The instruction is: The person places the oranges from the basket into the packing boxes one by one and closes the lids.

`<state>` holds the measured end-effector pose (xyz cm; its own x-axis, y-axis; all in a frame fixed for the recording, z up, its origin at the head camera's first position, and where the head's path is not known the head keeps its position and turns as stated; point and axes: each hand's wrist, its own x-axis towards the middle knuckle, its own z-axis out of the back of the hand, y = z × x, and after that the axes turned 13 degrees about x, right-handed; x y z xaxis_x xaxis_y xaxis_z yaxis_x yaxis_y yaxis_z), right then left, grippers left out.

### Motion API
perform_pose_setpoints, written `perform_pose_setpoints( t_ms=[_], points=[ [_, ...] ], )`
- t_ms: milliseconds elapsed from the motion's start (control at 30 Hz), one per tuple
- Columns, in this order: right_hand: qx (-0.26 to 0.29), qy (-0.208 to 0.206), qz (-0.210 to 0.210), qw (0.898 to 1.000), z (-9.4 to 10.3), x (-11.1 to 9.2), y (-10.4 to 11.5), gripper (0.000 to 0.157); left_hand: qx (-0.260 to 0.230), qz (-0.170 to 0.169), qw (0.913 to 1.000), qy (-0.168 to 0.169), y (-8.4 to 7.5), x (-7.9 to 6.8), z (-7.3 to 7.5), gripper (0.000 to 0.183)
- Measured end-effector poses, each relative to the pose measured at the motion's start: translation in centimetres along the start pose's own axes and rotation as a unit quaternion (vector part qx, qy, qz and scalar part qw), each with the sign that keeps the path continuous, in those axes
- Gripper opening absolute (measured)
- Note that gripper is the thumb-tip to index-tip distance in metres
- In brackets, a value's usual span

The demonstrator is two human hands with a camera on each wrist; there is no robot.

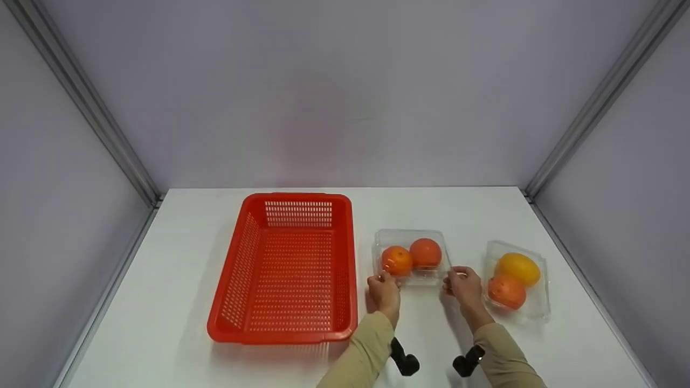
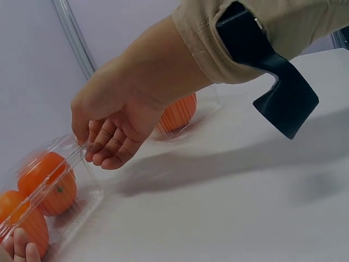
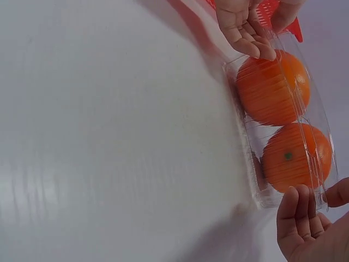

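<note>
A clear plastic clamshell container stands on the table with two orange fruits inside, one on the left and one on the right. My left hand pinches the rim at its near left corner. At the near right corner, my right hand pinches the same rim between thumb and fingers. In the right wrist view, the clear lid lies over the fruits, and the fingers curl below the rim. The left wrist view shows the right hand at its corner; only fingertips of the left hand appear.
Left of the hands stands a large red plastic basket with nothing in it. A second clear container lies to the right, holding a yellow fruit and an orange one. Walls enclose the white table at the back and sides.
</note>
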<state>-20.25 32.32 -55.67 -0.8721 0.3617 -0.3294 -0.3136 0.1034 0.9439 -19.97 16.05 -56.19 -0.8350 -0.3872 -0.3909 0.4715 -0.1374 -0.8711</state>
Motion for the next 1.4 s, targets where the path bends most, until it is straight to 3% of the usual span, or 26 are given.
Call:
perform_pose_setpoints(
  t_ms=[167,500,1067,1400],
  points=[
    [0.011,0.000,0.000,1.000,-0.14,0.14,0.04,0.033,0.004,-0.012,0.9997,-0.019,-0.05,-0.01,-0.06,0.020],
    [0.036,0.004,0.006,0.999,-0.26,0.21,-0.09,0.031,-0.015,-0.014,0.9998,-0.008,-0.13,0.06,-0.02,0.016],
    [0.050,0.013,-0.004,0.999,-0.14,-0.04,0.36,0.023,0.057,-0.013,0.9978,-0.033,-0.03,0.14,0.02,0.020],
    [0.063,0.011,-0.007,0.998,-0.19,0.19,0.15,0.028,-0.007,-0.023,0.9995,-0.022,0.02,0.35,-0.19,0.017]
  ],
)
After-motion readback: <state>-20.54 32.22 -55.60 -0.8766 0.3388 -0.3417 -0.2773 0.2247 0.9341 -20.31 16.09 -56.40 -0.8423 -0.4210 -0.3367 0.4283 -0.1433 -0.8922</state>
